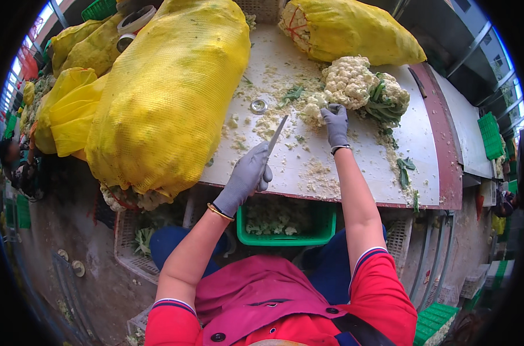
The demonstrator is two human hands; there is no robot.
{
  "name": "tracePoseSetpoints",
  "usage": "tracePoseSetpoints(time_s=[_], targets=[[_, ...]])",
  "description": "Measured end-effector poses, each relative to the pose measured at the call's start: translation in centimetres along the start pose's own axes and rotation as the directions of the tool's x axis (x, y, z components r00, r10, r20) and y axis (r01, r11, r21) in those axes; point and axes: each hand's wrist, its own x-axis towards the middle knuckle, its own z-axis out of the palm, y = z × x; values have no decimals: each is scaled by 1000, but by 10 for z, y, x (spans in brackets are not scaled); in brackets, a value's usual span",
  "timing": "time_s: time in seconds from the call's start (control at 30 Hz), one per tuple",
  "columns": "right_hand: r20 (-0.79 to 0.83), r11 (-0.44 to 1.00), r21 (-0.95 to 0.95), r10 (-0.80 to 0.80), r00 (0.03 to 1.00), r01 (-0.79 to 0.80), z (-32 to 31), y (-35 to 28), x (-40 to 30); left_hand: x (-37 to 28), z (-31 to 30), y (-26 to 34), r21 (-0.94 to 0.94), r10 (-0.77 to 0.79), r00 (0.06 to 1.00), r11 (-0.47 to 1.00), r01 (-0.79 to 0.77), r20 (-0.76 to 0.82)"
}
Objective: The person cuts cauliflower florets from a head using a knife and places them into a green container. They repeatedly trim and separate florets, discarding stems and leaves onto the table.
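My left hand point(249, 169), in a grey glove, grips a knife point(278, 134) whose blade points up and away from me over the white tabletop point(313, 151). My right hand point(337, 123), gloved the same way, has its fingers curled at a cauliflower piece point(314, 108). Just beyond it sits a large cauliflower head point(349, 82). Another head with green leaves point(387, 101) lies to its right. Crumbs of cauliflower and leaf scraps are strewn around both hands. A small round metal lid-like object point(259, 106) lies beyond the blade.
A bulging yellow mesh sack point(171, 95) fills the table's left side; another yellow sack point(357, 32) lies at the back right. A second knife point(418, 83) rests near the right edge. Beneath the front edge, a green basket point(285, 241) holds florets. People are at the far left and right.
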Motion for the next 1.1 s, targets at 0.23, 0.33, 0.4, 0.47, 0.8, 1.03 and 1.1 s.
tracePoseSetpoints(time_s=[0.23,0.33,0.4,0.47,0.8,1.03,1.1], targets=[[551,722,560,43,833,-407,-53,-65,-86,11,18,4,-162,52,997,985,-61,-60],[582,844,439,-4,813,-310,-62,-89,-146,12,35,6,-217,55,998,974,-59,-25],[579,873,434,-82,811,-221,-62,-96,-174,17,39,-8,-235,18,998,972,-5,54],[638,882,356,11,770,-308,-66,-112,-196,11,44,-15,-227,3,989,973,31,146],[659,683,403,245,711,-609,-84,-89,-199,-19,48,-16,748,618,761,407,-524,197],[755,647,405,161,635,-645,-87,-75,-196,-15,54,-26,859,547,711,-28,-511,441],[778,613,384,188,600,-691,-85,-75,-197,-13,53,-24,857,555,677,-144,-494,484]])
